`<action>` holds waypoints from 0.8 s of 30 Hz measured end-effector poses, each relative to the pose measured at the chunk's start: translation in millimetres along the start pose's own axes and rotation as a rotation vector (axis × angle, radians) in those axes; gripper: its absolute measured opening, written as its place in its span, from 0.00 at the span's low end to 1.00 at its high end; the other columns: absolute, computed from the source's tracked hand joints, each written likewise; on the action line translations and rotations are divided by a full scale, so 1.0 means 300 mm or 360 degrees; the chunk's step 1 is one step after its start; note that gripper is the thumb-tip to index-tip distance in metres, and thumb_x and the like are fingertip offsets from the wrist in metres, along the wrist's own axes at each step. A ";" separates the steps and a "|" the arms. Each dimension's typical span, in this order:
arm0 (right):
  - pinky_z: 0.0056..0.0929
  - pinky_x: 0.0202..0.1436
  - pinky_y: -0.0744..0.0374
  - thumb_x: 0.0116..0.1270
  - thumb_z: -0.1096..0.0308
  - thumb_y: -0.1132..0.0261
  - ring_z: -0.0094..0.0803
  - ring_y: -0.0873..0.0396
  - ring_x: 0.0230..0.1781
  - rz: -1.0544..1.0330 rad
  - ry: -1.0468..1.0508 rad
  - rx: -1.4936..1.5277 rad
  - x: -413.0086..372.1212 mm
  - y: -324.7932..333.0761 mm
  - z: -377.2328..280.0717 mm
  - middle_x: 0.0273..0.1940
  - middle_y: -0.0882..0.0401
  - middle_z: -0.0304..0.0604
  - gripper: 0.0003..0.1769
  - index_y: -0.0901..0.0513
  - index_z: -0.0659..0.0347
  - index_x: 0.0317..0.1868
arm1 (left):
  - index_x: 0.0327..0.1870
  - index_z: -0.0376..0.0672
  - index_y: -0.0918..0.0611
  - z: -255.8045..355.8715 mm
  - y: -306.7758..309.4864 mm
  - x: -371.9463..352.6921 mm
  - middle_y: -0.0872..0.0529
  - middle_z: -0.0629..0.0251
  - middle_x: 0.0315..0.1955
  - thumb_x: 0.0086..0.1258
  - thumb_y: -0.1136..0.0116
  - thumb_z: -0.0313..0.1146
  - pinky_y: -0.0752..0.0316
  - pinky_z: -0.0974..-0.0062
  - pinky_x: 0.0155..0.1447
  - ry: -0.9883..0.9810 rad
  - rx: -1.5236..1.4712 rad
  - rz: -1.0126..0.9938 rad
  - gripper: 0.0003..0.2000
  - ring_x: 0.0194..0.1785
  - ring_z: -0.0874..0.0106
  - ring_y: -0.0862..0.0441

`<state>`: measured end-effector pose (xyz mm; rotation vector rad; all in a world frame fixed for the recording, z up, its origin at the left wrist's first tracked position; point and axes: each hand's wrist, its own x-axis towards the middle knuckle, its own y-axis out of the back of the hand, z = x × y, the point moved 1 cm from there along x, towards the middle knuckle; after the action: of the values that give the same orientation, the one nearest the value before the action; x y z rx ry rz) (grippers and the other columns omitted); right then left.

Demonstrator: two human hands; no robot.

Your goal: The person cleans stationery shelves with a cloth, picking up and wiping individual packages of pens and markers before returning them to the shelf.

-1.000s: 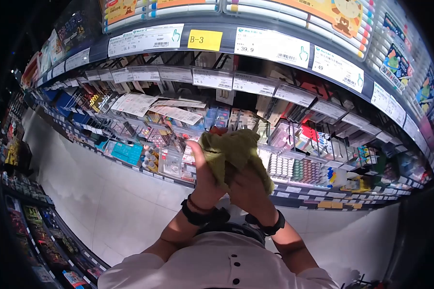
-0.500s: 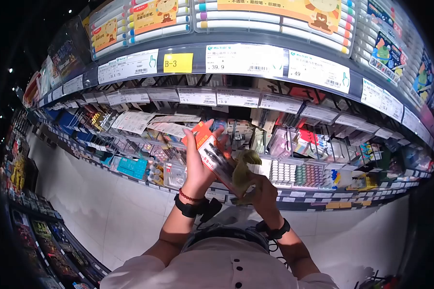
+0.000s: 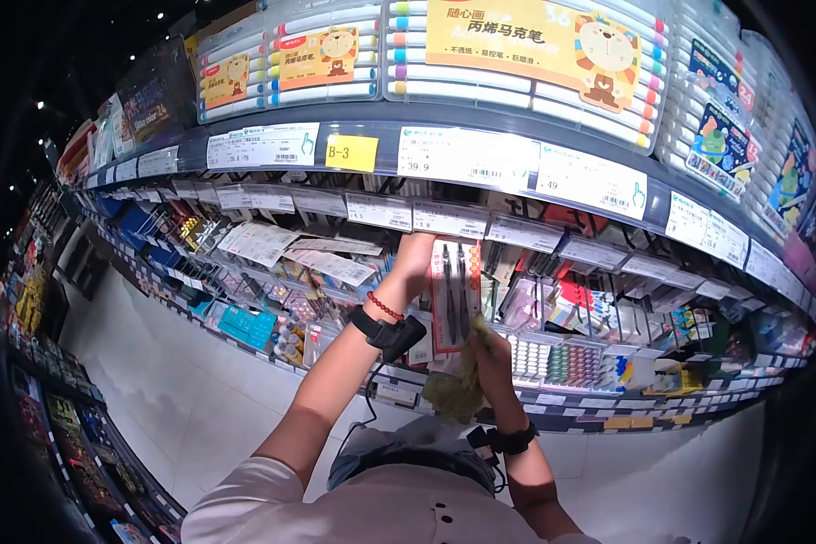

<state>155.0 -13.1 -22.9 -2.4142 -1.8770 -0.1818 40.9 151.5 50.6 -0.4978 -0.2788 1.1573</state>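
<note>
My left hand (image 3: 415, 260), with a red bead bracelet and black strap at the wrist, reaches up to the shelf's label strip. Its fingers are hidden behind the strip and a blister pack of pens (image 3: 456, 295). This pack hangs upright beside the hand, red-edged, with two dark pens showing; its top is out of sight. Lower right, my right hand (image 3: 494, 363) is closed around a crumpled olive-green cloth (image 3: 455, 392). The cloth's upper end touches or overlaps the pack's lower right edge, and its lower part droops to the left.
Marker sets (image 3: 526, 54) line the upper shelf above a row of price labels (image 3: 467, 159) and a yellow B-3 tag (image 3: 350, 154). Loose paper cards (image 3: 331, 263) stick out at left. Small stationery bins (image 3: 562, 358) fill the lower shelf. Pale floor tiles (image 3: 190, 408) lie below.
The pen pack has gone from tilted in my left hand to upright at the label strip. My left hand moved up and right, its fingers now hidden. The cloth came lower in my right hand.
</note>
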 end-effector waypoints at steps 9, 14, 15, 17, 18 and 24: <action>0.22 0.27 0.32 0.67 0.61 0.46 0.19 0.34 0.22 0.0198 -0.0006 0.0021 0.050 -0.059 -0.003 0.21 0.30 0.34 0.15 0.26 0.66 0.29 | 0.44 0.35 0.24 -0.031 0.040 0.091 0.23 0.67 0.38 0.70 0.54 0.36 0.30 0.76 0.46 -0.0540 0.0187 -0.0062 0.13 0.41 0.78 0.29; 0.19 0.26 0.33 0.68 0.61 0.47 0.18 0.34 0.21 0.0179 -0.0233 0.0435 0.103 -0.060 0.044 0.21 0.29 0.33 0.16 0.25 0.65 0.28 | 0.50 0.38 0.27 -0.069 0.112 0.153 0.25 0.68 0.41 0.71 0.56 0.38 0.29 0.78 0.48 -0.0404 0.0328 -0.0225 0.14 0.42 0.79 0.28; 0.19 0.25 0.34 0.68 0.61 0.47 0.18 0.34 0.21 0.0200 -0.0193 0.0471 0.138 -0.064 0.077 0.21 0.29 0.33 0.16 0.25 0.64 0.28 | 0.49 0.37 0.27 -0.085 0.145 0.155 0.24 0.66 0.41 0.71 0.56 0.38 0.29 0.79 0.48 -0.0627 0.0545 -0.0173 0.14 0.43 0.78 0.27; 0.20 0.24 0.34 0.69 0.61 0.48 0.18 0.33 0.20 0.0182 -0.0107 0.0487 0.212 -0.058 0.140 0.22 0.28 0.33 0.16 0.25 0.64 0.28 | 0.49 0.36 0.27 -0.026 0.116 0.059 0.22 0.63 0.40 0.71 0.56 0.38 0.29 0.81 0.49 -0.0589 0.0470 -0.0034 0.15 0.45 0.76 0.24; 0.21 0.24 0.33 0.69 0.61 0.48 0.19 0.32 0.20 0.0236 -0.0162 0.0475 0.240 -0.064 0.126 0.22 0.28 0.33 0.15 0.25 0.64 0.29 | 0.49 0.35 0.27 0.046 0.063 -0.030 0.21 0.62 0.40 0.71 0.56 0.38 0.29 0.81 0.50 -0.0340 0.0176 0.0046 0.15 0.45 0.75 0.23; 0.24 0.23 0.32 0.69 0.63 0.49 0.23 0.30 0.20 0.0295 -0.0420 0.0562 0.465 -0.104 0.171 0.24 0.26 0.36 0.15 0.24 0.66 0.31 | 0.44 0.37 0.22 0.075 0.357 -0.270 0.18 0.63 0.39 0.67 0.51 0.42 0.28 0.80 0.47 -0.0125 0.0166 0.0009 0.16 0.43 0.75 0.20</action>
<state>161.1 135.4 -54.4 -2.4288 -1.5896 0.4607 -86.3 115.3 18.6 -0.3624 -0.2837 1.1925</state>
